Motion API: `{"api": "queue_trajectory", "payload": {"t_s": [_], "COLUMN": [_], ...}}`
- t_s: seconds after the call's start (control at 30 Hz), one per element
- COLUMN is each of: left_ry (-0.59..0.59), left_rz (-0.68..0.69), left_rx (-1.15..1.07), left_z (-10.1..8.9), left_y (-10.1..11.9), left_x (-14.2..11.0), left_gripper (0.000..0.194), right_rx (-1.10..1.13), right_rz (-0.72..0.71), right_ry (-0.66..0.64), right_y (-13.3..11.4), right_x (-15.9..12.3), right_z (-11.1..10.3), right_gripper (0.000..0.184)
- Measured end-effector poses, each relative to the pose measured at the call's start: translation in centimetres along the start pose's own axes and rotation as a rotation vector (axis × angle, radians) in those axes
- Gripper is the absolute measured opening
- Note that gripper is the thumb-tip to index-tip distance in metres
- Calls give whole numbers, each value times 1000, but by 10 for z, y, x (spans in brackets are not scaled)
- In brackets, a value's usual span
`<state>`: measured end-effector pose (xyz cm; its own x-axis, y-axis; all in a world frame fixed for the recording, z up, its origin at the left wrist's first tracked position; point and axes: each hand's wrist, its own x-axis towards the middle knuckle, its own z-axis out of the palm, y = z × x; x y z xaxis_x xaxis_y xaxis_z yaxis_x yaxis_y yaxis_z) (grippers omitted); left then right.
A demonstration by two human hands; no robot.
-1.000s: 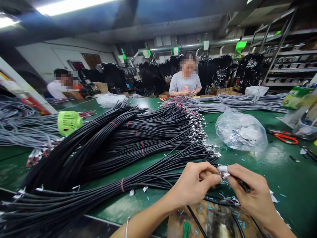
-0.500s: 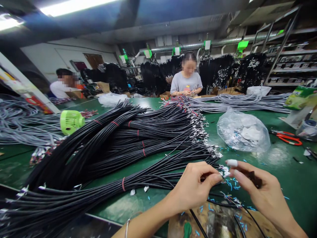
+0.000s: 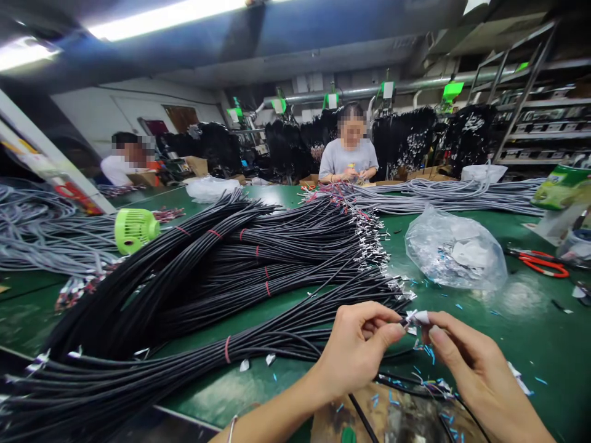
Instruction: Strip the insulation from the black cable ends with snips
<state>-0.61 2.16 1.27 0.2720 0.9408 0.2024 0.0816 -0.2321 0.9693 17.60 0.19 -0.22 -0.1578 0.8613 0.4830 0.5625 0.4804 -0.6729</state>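
Well, black cables (image 3: 300, 240) beside plastic bag (image 3: 455, 252).

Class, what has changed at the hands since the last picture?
The right hand has brought its covered index fingertip leftward to the cable end; something dark in its palm no longer shows. The left hand still pinches there; the black bundles stayed put.

Black cable (image 3: 407, 320): end pinched in left fingers (image 3: 391, 333), angled up-right; tip white (finer detail too small to tell).
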Motion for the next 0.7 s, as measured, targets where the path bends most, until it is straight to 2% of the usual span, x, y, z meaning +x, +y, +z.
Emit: {"api": "queue_trajectory", "payload": {"t_s": [0.2, 0.37, 0.5, 0.7], "left_ry": [-82, -119, -143, -110], "left_rz": [-42, -102, -136, -134], "left_rx": [-106, -169, -196, -174], "left_z": [3, 4, 4, 7], "left_y": [-1, -4, -5, -7], "left_x": [0, 0, 0, -1], "left_gripper": [30, 44, 47, 48], "right_rx": [2, -43, -116, -132], "right_rz": [-15, -91, -131, -172], "right_ry": [10, 13, 91, 192], "right_y": [-3, 5, 8, 1], "right_x": [-1, -2, -4, -5], "right_z": [3, 7, 11, 12], "right_gripper": [24, 21, 18, 14]}}
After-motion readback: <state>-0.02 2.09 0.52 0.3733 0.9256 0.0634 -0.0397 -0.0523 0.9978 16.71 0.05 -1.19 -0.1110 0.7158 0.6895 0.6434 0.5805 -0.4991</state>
